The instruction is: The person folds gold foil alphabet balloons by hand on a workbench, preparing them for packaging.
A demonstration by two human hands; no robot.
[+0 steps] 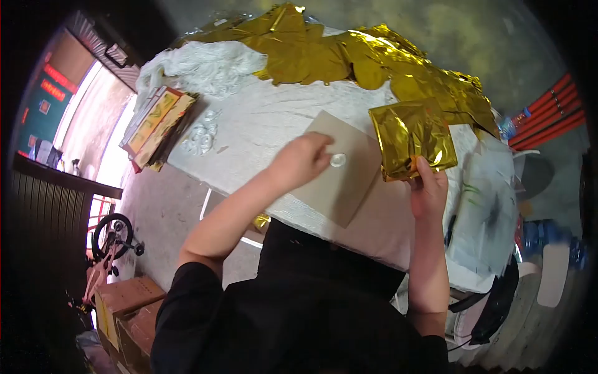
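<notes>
My right hand (428, 187) grips the lower edge of a square, folded gold foil sheet (411, 137), thumb on top, over the right side of the table. My left hand (302, 161) is closed, fingers curled, above a grey-brown cardboard sheet (349, 193). Whether anything is inside those fingers is hidden. Just right of them a small round white ring (338, 160) lies on the cardboard. More pale rings (200, 138) lie in a loose group farther left on the white-covered table (255, 131).
Gold foil pieces (311, 56) cover the table's far edge beside a bundle of white string (212, 65). Stacked printed cardboard (159, 128) sits at the left corner. Clear plastic sheets (486, 206) hang over the right end. Cardboard boxes (128, 305) and a bicycle (112, 243) stand lower left.
</notes>
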